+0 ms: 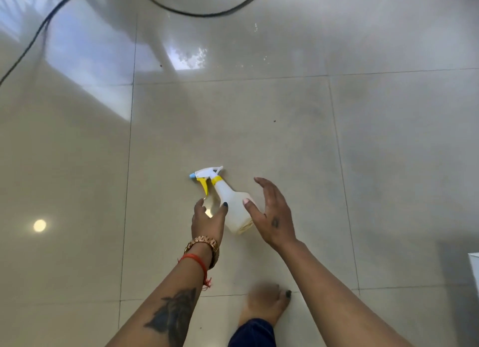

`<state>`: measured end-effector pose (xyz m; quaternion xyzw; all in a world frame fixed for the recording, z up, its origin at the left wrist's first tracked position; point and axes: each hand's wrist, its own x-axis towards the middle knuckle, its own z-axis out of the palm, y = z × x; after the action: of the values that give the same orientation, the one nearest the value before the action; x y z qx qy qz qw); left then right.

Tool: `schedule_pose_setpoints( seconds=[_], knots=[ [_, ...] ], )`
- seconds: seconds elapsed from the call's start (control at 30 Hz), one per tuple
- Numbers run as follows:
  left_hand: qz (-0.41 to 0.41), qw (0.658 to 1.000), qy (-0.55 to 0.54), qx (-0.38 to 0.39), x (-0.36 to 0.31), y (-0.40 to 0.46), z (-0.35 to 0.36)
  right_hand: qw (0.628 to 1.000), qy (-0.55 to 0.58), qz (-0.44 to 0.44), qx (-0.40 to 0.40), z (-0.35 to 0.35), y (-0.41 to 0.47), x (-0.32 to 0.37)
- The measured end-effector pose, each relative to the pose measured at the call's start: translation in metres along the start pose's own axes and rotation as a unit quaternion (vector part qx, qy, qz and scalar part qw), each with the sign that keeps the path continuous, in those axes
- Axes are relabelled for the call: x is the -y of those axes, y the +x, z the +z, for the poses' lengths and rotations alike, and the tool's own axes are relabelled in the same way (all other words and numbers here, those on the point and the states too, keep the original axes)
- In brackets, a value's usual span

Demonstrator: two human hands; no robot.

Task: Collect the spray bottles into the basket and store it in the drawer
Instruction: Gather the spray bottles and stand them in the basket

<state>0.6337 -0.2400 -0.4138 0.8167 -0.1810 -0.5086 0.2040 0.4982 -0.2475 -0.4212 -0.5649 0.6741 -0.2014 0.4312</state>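
Observation:
A white spray bottle (232, 204) with a yellow collar, yellow trigger and blue nozzle tip lies on its side on the glossy tiled floor, nozzle pointing up-left. My left hand (208, 221) hovers just left of the bottle's body, fingers apart, holding nothing. My right hand (272, 214) is spread open over the bottle's right side, its thumb across the body; whether it touches the bottle is unclear. No basket or drawer is in view.
A black cable (166, 5) runs across the floor at the top and down the left side. My bare foot (267, 305) stands on the tiles below the hands. A white object's edge (474, 271) shows at the right border.

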Motion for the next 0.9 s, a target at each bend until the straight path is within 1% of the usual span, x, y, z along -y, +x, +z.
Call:
schedule_pose_setpoints(
  seconds=[0.13, 0.2, 0.3, 0.37, 0.43, 0.53, 0.63, 0.77, 0.9],
  knots=[
    [-0.039, 0.999, -0.023, 0.025, 0.011, 0.023, 0.012, 0.998, -0.017, 0.030, 0.050, 0.030, 0.010, -0.022],
    [-0.055, 0.997, -0.026, 0.045, 0.017, 0.031, 0.017, 0.994, -0.030, 0.059, 0.087, 0.042, 0.013, -0.033],
    [-0.088, 0.992, -0.035, 0.081, 0.023, 0.034, 0.021, 0.984, 0.009, 0.120, 0.133, 0.054, 0.016, -0.040],
    [-0.105, 0.989, -0.054, 0.094, 0.026, 0.033, 0.023, 0.979, 0.053, 0.145, 0.136, 0.057, 0.018, -0.040],
    [-0.109, 0.986, -0.083, 0.090, 0.025, 0.031, 0.024, 0.980, 0.059, 0.142, 0.129, 0.056, 0.018, -0.039],
    [-0.083, 0.988, -0.107, 0.078, 0.015, 0.021, 0.024, 0.985, 0.076, 0.120, 0.094, 0.045, 0.015, -0.031],
    [-0.031, 0.989, -0.115, 0.087, -0.011, -0.002, 0.024, 0.989, 0.111, 0.092, 0.035, 0.019, 0.007, -0.012],
    [0.053, 0.984, -0.114, 0.126, -0.063, -0.048, 0.033, 0.986, 0.148, 0.051, -0.059, -0.042, -0.003, 0.019],
    [0.152, 0.969, -0.094, 0.169, -0.120, -0.109, 0.050, 0.975, 0.164, 0.016, -0.151, -0.116, -0.015, 0.050]
  ],
)
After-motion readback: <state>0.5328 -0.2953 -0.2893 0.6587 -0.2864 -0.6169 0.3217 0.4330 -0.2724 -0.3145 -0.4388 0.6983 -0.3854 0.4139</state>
